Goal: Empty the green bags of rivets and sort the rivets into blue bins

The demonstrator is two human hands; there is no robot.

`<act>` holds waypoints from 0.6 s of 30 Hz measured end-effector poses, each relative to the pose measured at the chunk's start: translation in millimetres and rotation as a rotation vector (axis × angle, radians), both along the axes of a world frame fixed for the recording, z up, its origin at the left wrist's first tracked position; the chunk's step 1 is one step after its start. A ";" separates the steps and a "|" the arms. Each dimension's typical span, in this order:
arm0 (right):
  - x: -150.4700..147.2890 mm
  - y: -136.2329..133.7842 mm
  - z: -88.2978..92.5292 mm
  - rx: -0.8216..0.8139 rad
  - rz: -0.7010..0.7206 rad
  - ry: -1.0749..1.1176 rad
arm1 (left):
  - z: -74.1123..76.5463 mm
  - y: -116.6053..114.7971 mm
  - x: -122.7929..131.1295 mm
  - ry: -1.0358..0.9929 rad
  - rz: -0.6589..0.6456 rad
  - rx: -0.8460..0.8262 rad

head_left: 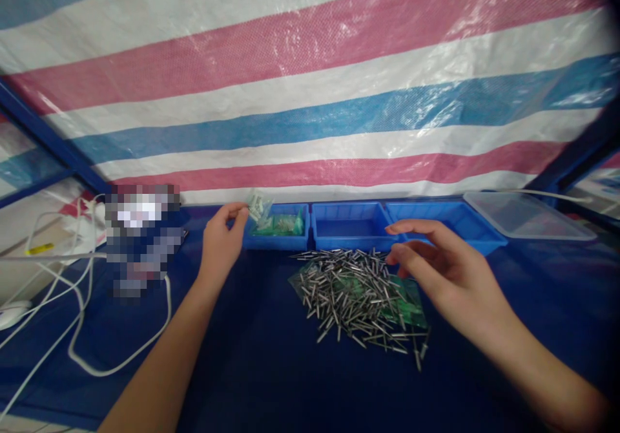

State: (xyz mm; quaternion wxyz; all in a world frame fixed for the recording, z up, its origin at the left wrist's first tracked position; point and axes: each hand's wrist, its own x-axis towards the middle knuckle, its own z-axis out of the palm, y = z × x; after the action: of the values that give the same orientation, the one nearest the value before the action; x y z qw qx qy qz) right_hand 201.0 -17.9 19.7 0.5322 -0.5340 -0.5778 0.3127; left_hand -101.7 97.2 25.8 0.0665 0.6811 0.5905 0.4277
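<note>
Apparently only begun. Pinches a small clear bag (258, 204) with left hand (221, 242) over the left bin (252, 242), at 11 o'clock from the pin pile (346, 291); few bags (283, 225) inside. Hovers right hand (436, 268), half open and empty, at 3 o'clock of that pile, mostly unpacked.

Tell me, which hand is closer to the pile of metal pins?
Right. The right hand hovers at the right edge of the pile; the left hand is away to its left, pinching a small bag by a blue tray.
</note>
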 end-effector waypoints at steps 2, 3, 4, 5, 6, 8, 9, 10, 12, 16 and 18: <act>1.0 0.6 1.1 0.011 -0.015 -0.010 | -4.5 8.8 -9.0 0.093 0.009 -0.034; 1.8 0.8 1.9 0.019 -0.024 -0.028 | -7.0 11.2 -10.3 0.127 0.012 -0.045; 3.4 1.2 2.9 0.032 -0.037 -0.059 | -9.2 12.4 -9.9 0.160 0.016 -0.052; 6.0 1.8 4.2 0.050 -0.047 -0.106 | -11.0 12.6 -8.3 0.185 0.024 -0.053; 10.0 2.5 5.7 0.067 -0.049 -0.175 | -12.0 12.1 -5.9 0.211 0.036 -0.050; 22.2 4.6 8.2 0.090 -0.020 -0.370 | -12.1 9.6 -0.3 0.277 0.061 -0.031; 29.9 5.9 8.7 0.083 0.015 -0.481 | -11.4 7.7 2.4 0.319 0.059 -0.022; 38.0 7.2 8.3 0.055 0.066 -0.588 | -10.5 5.7 5.0 0.366 0.042 -0.019; 53.3 9.6 4.6 -0.061 0.200 -0.744 | -8.7 1.5 9.9 0.457 -0.021 -0.029; 67.6 11.5 -7.3 -0.316 0.348 -0.823 | -7.4 -3.7 17.3 0.531 -0.097 -0.073; 65.5 11.1 -9.9 -0.370 0.373 -0.828 | -7.2 -4.1 18.8 0.523 -0.113 -0.095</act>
State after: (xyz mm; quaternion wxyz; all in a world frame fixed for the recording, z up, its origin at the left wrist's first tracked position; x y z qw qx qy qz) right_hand 266.4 -6.8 9.9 0.0887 -0.5865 -0.7614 0.2613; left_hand -82.9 93.1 18.7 -0.0327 0.7965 0.5679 0.2048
